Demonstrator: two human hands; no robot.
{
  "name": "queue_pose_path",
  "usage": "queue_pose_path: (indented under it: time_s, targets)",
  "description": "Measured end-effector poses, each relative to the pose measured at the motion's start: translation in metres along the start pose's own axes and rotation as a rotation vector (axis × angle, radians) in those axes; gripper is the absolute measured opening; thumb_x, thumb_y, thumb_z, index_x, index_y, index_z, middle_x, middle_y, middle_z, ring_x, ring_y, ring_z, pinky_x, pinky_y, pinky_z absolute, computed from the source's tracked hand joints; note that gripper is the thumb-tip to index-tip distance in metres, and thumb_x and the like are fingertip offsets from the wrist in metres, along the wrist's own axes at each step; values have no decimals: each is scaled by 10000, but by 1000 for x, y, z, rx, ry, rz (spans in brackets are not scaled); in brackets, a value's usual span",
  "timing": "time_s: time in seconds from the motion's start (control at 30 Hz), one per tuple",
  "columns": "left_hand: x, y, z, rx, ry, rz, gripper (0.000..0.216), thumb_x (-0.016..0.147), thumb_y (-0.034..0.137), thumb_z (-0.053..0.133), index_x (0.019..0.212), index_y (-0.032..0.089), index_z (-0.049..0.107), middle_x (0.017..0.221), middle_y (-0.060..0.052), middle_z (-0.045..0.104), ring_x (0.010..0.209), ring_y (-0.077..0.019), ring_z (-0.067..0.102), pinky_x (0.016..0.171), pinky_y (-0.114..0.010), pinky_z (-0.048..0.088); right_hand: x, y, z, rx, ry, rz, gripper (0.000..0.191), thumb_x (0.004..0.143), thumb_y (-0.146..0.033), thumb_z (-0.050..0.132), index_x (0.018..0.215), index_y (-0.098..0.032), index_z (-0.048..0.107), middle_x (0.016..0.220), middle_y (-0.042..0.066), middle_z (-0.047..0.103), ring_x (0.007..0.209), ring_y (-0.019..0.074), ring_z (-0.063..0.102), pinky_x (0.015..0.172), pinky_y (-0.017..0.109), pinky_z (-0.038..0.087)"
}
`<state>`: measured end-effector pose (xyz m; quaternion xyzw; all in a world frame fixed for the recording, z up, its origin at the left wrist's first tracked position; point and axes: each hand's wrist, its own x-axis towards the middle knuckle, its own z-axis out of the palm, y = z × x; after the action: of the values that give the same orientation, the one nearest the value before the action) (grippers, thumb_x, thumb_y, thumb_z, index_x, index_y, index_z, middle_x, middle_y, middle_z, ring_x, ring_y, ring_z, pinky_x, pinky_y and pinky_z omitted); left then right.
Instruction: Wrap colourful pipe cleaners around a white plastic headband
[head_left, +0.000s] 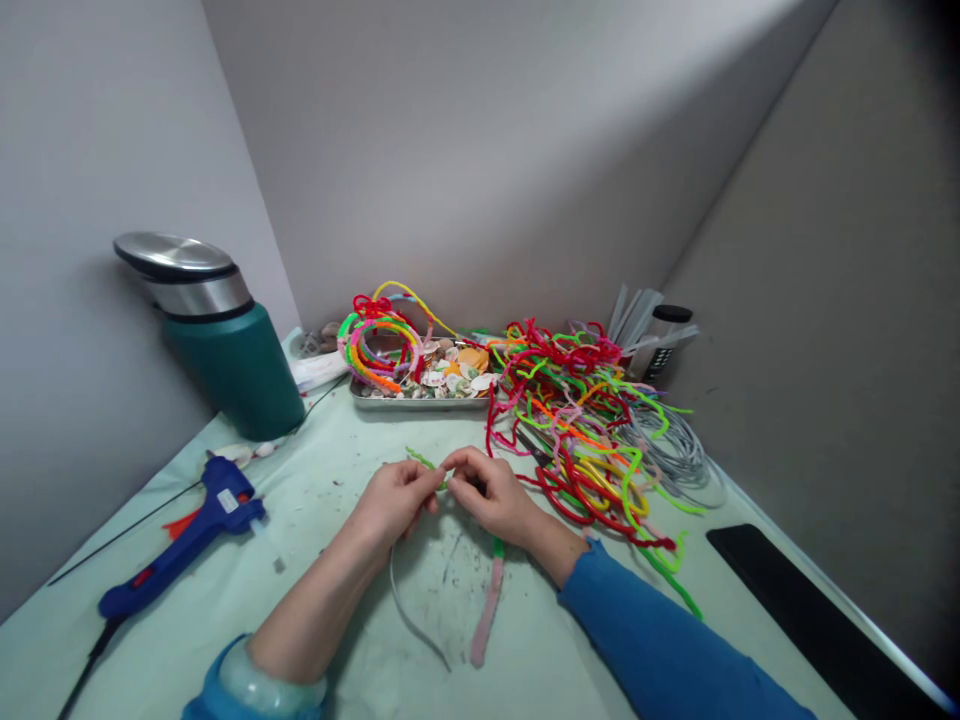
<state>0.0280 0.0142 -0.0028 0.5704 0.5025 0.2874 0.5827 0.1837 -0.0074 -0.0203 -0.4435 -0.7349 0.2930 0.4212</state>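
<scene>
My left hand [401, 497] and my right hand [491, 493] meet over the middle of the table, fingertips pinched close together. Between them is a light green pipe cleaner [418, 457], one end poking out above the left fingers. From under my left hand a thin grey wire [411, 618] curves down toward me. Below my right hand hangs a fuzzy pink strip [486, 615] with a green section at its top. How the wire, strip and pipe cleaner join is hidden by my fingers.
At left lie a blue glue gun [191, 535] and a green flask [236, 370]. Behind my hands sits a metal tray [427, 404] of shells and coiled pipe cleaners. To the right are a tangled pipe cleaner pile [577, 400], coiled grey wire [675, 440] and a black flat object [810, 610].
</scene>
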Motion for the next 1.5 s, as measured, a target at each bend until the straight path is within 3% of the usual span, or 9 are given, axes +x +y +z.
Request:
queue_pose_path:
  time_s: [0.23,0.47,0.6,0.83,1.5]
  targets:
    - [4,-3,-1,232,112,98,403,724,534,470,578,161,514,462,39,527,304,-54,341,352,-189,245,0,1,1,-52,17,7,146,807,-210,493,939,-163,536,582,-51,453,523,82,401,503,199,299]
    - [-5,6,-2,468,313,281,256,757,411,489,670,183,566,597,26,615,470,-96,498,487,-198,346,3,4,2,-39,71,43,80,813,-219,486,826,-167,545,640,-23,520,572,96,455,531,203,334]
    - [-6,4,0,554,315,447,138,760,300,517,812,213,612,735,26,654,561,-100,531,565,-205,379,4,5,2,-16,86,51,84,810,-226,491,791,-165,545,656,-15,531,589,101,469,539,203,349]
    - [-3,-2,-1,669,279,628,208,786,189,496,907,239,658,869,-13,666,773,-142,592,693,-233,420,4,8,2,-16,83,61,89,814,-226,488,822,-167,555,651,-21,524,590,100,465,543,203,350]
    - [-6,0,0,802,263,581,211,817,221,462,854,186,667,811,-51,640,751,-159,585,690,-246,415,4,3,1,-4,100,44,80,803,-211,500,766,-164,553,623,-20,506,575,100,453,531,208,346]
